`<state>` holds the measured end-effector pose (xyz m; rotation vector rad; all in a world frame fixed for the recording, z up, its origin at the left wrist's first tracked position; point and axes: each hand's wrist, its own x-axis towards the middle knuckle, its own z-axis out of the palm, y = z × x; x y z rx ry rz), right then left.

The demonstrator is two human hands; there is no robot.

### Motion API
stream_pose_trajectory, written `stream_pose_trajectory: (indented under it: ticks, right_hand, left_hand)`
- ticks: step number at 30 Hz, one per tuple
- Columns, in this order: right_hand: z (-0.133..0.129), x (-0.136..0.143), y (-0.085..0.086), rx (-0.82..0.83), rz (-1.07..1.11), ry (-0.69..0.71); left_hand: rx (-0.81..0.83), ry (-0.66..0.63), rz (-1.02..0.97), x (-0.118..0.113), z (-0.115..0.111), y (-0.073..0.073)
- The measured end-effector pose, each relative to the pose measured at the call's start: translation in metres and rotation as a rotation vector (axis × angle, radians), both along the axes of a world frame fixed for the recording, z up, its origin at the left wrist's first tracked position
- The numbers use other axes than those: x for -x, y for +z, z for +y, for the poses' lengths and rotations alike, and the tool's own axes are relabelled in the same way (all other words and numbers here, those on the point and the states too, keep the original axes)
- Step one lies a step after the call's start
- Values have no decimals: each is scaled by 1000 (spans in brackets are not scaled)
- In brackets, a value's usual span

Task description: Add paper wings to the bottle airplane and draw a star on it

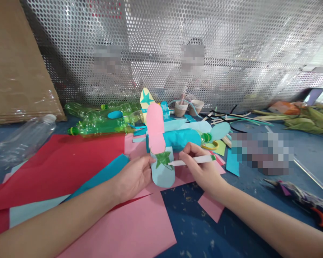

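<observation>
Left hand [134,177] pinches the paper wing [161,168], right hand [201,168] grips the marker [190,161]; plane [174,139] looks light, flimsy — hold by bottle body.

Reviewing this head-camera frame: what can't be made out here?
- Pixelated patch on the blue table, head view: whatever lies beneath it is blurred out.
- Two figures behind the perforated metal screen: the mesh and blur hide them.
- Left hand fingertips: hidden behind the light-blue paper wing with a green star.
- White pen with a green cap in the right hand: its middle is covered by fingers.
</observation>
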<state>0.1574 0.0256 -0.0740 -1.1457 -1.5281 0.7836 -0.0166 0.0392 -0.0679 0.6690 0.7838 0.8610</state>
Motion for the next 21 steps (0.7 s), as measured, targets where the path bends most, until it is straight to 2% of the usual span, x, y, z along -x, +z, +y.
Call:
stream_pose_trajectory:
  ticks: [9,21]
  right_hand:
    - [0,-2,-4,26,-12,41]
    - [0,-2,-6,25,-5,37]
  left_hand:
    - [29,14,-16,-2,-1,5]
    - [16,6,-11,-3,-1,5]
